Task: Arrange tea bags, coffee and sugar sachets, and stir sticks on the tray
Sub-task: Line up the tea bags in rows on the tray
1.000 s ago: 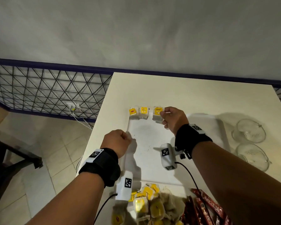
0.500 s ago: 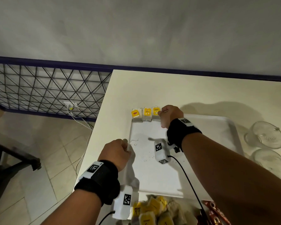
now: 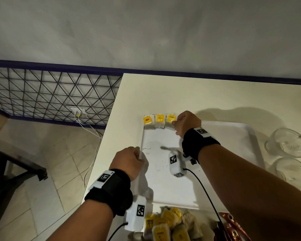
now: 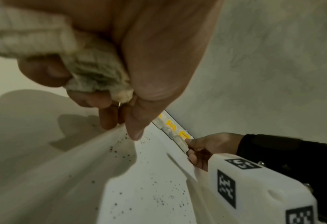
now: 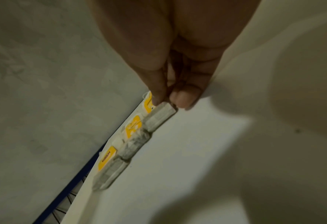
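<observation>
A white tray (image 3: 254, 141) lies on the cream table. Three tea bags with yellow tags (image 3: 160, 119) lean in a row against its far left rim. My right hand (image 3: 175, 123) pinches the rightmost tea bag (image 5: 159, 115) between thumb and finger, beside the second tea bag (image 5: 135, 141). My left hand (image 3: 137, 153) is a fist over the tray's left rim (image 4: 62, 166). It grips a bunch of spare tea bags (image 4: 93, 72) in its palm.
A pile of loose tea bags (image 3: 167, 221) and red sachets (image 3: 233, 228) lies at the table's near edge. Two glass cups (image 3: 285, 143) stand right of the tray. The table's left edge (image 3: 109, 136) drops to a tiled floor, with a wire fence beyond.
My right hand has brought the third tea bag up against the far rim, in line with the other two. My left hand keeps its bunch by the left rim.
</observation>
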